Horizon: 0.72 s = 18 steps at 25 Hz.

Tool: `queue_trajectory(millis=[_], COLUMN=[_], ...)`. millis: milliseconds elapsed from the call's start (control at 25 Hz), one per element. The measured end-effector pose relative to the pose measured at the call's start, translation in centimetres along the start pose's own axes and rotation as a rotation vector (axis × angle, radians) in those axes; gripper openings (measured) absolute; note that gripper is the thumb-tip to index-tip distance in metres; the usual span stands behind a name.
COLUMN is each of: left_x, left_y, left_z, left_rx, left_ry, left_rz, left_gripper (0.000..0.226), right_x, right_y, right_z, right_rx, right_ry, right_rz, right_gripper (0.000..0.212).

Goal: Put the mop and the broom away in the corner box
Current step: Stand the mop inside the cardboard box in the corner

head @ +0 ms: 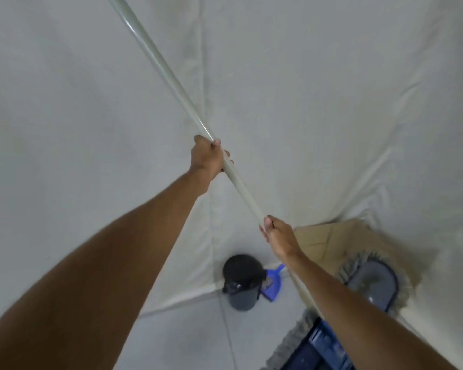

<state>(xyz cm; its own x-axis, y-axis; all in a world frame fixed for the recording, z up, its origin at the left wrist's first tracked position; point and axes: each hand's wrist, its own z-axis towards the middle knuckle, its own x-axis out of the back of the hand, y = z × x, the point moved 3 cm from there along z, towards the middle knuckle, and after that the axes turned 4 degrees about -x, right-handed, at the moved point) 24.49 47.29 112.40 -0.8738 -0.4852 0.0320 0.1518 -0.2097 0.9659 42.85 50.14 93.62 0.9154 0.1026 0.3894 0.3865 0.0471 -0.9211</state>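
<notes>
A long pale pole (158,62) crosses the view from the top left down to the lower right. My left hand (207,162) grips it higher up, and my right hand (280,237) grips it lower down. The pole's lower end runs behind my right forearm toward a blue head with grey fringe (316,343) at the bottom edge, above the floor. The brown cardboard box (318,236) stands in the corner at the right. A second flat head, grey with a fringe (369,281), sits inside it. I cannot tell which head is the mop and which the broom.
White sheeting covers both walls and meets in a fold at the corner. A black lidded bin (242,283) stands on the pale tiled floor left of the box. A blue dustpan (273,285) leans beside the bin.
</notes>
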Motion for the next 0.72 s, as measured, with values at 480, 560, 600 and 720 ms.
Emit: queue_trajectory(millis=[480,560,600,720], left_x=[-42.6,-47.1,-49.0,-55.7], left_y=[8.0,6.6,5.7,0.9], left_z=[-4.4,-2.9,-2.0,2.8], left_rx=[-0.355,-0.386,-0.399,-0.419], left_ry=[-0.446,-0.484,-0.5,-0.544], left_rz=[0.172,0.19,0.196,0.221], left_gripper=[0.021,0.02,0.02,0.019], right_x=[29.7,31.6,32.2,33.5], right_y=[11.8,14.1,15.2,19.6], right_z=[7.0,10.1,11.7,18.9], right_rx=[-0.11,-0.105,-0.113,-0.178], right_ry=[0.279,0.267,0.25,0.197], right_rz=[0.44,0.426,0.43,0.488], right_gripper=[0.043,0.045,0.045,0.041])
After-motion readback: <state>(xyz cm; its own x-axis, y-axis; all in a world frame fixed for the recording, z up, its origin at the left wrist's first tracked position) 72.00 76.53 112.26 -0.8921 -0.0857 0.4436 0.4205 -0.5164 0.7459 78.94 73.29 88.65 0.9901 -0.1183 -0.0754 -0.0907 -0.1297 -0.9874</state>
